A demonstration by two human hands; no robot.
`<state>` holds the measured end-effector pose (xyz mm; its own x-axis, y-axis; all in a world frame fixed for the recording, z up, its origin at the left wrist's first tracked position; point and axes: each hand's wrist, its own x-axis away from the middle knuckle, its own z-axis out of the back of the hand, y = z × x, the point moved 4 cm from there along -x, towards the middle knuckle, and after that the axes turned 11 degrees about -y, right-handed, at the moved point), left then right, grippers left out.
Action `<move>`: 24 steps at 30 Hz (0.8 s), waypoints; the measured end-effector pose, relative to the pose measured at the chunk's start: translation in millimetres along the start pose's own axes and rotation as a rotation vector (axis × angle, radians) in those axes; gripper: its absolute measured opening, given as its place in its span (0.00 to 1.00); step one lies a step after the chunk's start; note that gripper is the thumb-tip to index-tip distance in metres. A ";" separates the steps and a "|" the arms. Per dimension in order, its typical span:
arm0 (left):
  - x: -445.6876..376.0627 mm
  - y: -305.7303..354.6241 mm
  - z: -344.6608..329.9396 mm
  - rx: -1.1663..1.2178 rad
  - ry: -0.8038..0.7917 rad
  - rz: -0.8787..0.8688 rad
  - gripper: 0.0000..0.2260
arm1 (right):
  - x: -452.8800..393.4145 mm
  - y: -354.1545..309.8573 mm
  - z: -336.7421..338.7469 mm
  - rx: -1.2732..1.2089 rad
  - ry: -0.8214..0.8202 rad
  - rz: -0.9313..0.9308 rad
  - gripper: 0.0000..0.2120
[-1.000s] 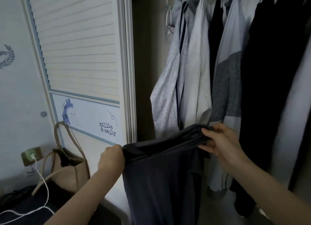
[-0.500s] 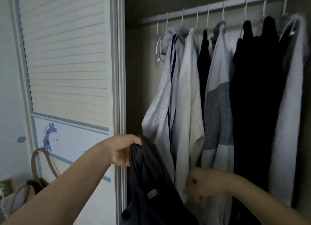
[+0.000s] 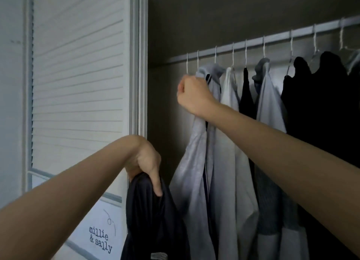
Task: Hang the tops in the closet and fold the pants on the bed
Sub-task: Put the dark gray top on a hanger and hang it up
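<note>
Nearest to the camera, the left hand (image 3: 145, 163) hangs low in the middle, fingers curled and clamped on a bunched dark top (image 3: 153, 217). The thumb points down along the fabric. The top drops from the fist straight to the bottom edge, just in front of the closet opening and beside the door frame. It is not on a hanger.

Behind the left forearm is the closet door (image 3: 78, 84), white w/ horizontal slats. Its lower panel carries the text "millie & sally".

Further in, the right arm reaches up and to the left. The right hand (image 3: 194, 94) is a closed fist at the bottom of the leftmost wire hook, at the collar of a light grey top (image 3: 194, 162). The fingers are together and curled in, but I cannot tell what exactly they grip, hanger or cloth, because the fist hides it.

Farthest is the rail (image 3: 253, 43), going from lower left to upper right, w/ several white hangers (image 3: 215, 55) hooked on it. From left to right hang the light grey top, a white top (image 3: 231, 162), a thin black one (image 3: 247, 96), a pale grey one w/ a darker collar (image 3: 269, 108), then black garments (image 3: 321, 104) that fill the right side. These clothes touch each other closely.
</note>
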<state>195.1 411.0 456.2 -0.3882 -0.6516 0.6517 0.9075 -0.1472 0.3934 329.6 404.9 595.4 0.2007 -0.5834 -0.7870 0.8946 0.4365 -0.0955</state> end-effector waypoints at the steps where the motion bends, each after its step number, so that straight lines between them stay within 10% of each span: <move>1: 5.9 2.4 7.5 0.014 0.008 -0.039 0.19 | -13.4 3.0 3.4 0.022 0.038 0.000 0.06; 10: 13.6 18.4 52.1 0.411 0.456 -0.479 0.14 | -102.4 47.1 2.0 0.079 -0.051 -0.282 0.13; 24: -15.7 11.3 51.3 0.360 0.598 -0.464 0.10 | -113.1 52.2 -22.7 0.060 -0.441 -0.575 0.11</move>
<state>203.2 457.7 483.7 -0.4670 -0.8833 -0.0407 0.5307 -0.3168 0.7861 344.5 509.2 665.6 -0.1768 -0.9367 -0.3024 0.9247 -0.0529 -0.3769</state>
